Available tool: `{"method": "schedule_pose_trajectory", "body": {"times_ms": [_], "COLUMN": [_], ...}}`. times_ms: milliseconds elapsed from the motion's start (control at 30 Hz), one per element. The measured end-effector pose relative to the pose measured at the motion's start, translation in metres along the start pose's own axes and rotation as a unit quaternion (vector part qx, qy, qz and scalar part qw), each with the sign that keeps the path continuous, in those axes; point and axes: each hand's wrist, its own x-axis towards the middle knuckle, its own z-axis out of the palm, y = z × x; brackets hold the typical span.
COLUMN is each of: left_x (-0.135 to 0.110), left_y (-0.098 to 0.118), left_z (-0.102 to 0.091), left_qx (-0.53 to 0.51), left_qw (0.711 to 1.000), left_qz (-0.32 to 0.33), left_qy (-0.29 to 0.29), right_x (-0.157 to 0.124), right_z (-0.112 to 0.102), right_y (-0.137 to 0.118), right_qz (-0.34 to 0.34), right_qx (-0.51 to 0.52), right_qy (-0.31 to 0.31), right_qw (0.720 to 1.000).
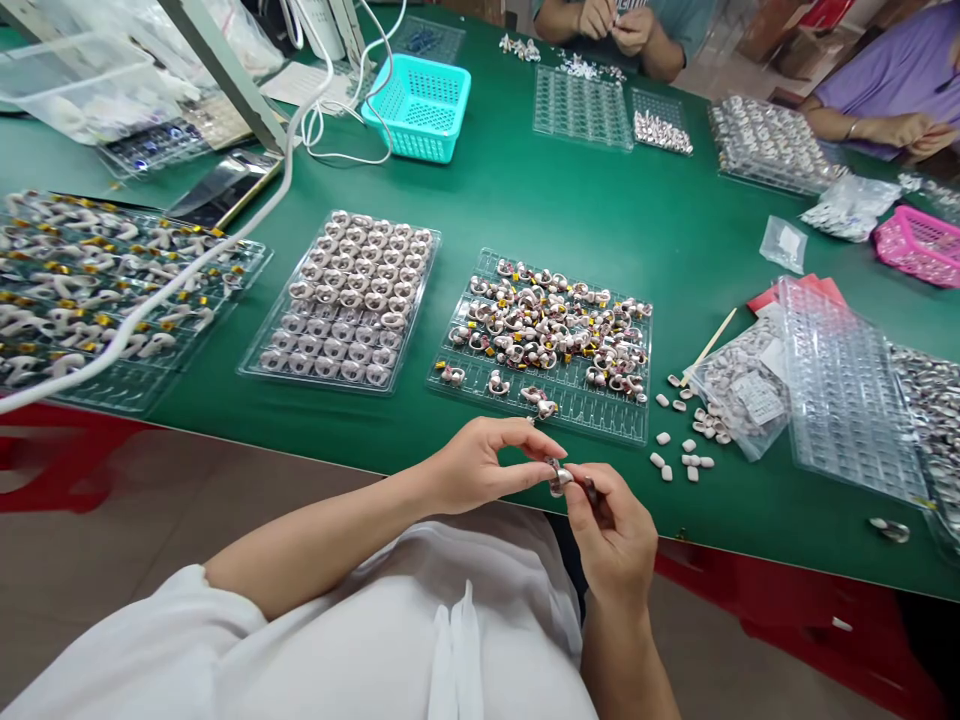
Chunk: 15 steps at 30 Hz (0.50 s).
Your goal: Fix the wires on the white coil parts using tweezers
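**Both hands on one small piece at the table edge**

Your left hand (487, 465) and right hand (613, 535) meet just over the near edge of the green table (570, 200), above your lap. Between them sits a small shiny piece (559, 478). Your left thumb and forefinger pinch it from one side, and your right fingertips close on it from the other, so both hands grip the same piece. It hangs in the air and touches neither the table nor a tray.

Just beyond your hands lies a clear tray (600, 420) heaped with mixed pieces. To its left is a second tray (427, 290) filled with pale pieces in neat rows. Right of the heaped tray, loose white bits (686, 455) lie scattered beside a plastic bag (742, 390), with a thin wooden stick (709, 345) nearby and a stack of clear trays (847, 400) past the bag.

At your far left a wide tray (120, 395) holds more pieces, and a white cable (225, 250) runs across it. Farther back stand a teal basket (420, 105) and, at the right, a pink basket (915, 245). Across the table, another person's hands (615, 25) work together, and a purple sleeve (900, 70) shows beside them.
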Motion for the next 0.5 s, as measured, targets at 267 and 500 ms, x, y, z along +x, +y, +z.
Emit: {"method": "schedule_pose_trajectory", "body": {"times_ms": [267,500], "left_x": [-0.005,-0.006], "left_y": [-0.004,-0.004], "left_z": [0.002,-0.001], "left_qx": [0.004,0.033], "left_qw": [0.999,0.999], "left_qz": [-0.012,0.033], "left_qy": [0.031,0.029], "right_x": [-0.005,0.0], "right_z": [0.014,0.015], "right_y": [0.0,0.001], "right_qz": [0.091,0.079], "right_qx": [0.024,0.027], "right_qy": [0.061,0.034], "right_qw": [0.994,0.996]}}
